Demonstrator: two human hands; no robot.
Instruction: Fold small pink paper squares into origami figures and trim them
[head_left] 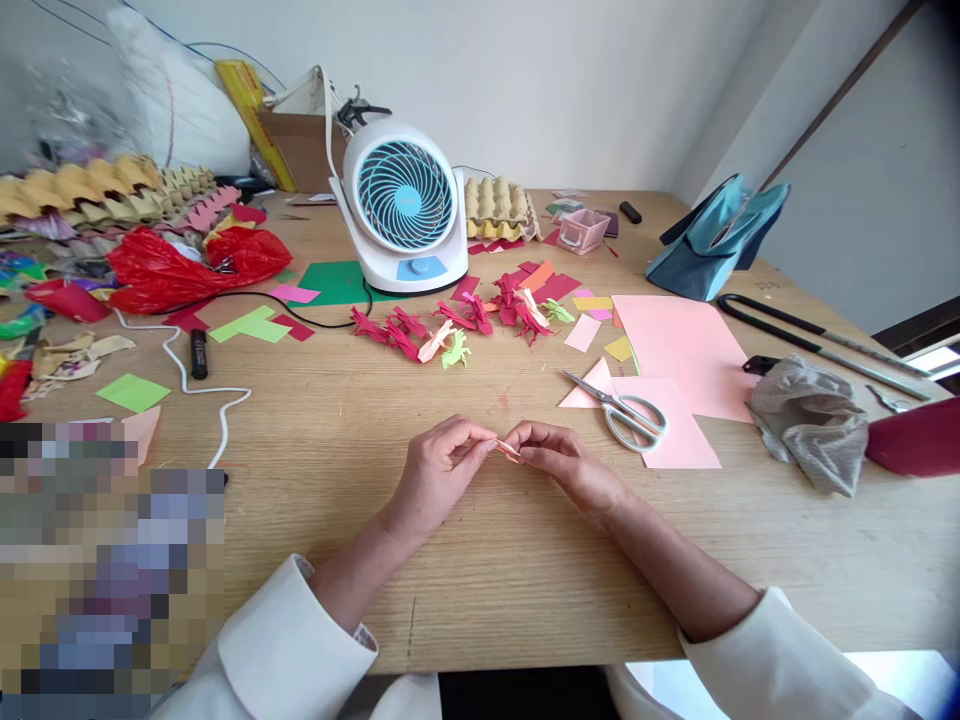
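Between my two hands, just above the front of the wooden table (517, 590), is a small folded piece of pink paper (508, 449). My left hand (448, 470) pinches its left end between thumb and fingers. At the other end, my right hand (564, 462) grips it the same way, so most of the paper is covered by fingertips. Behind them lies a cluster of small folded paper figures (450, 330) in dark red, pale pink and light green. To the right of my right hand, scissors (630, 415) with white handles rest on pink paper sheets (679, 350).
A white and blue fan (409, 205) stands at the back. Egg trays (502, 208), a pink basket (583, 231) and a blue bag (716, 240) sit farther off. At left are a red plastic bag (199, 270), a black marker (199, 354) and a white cord (180, 375).
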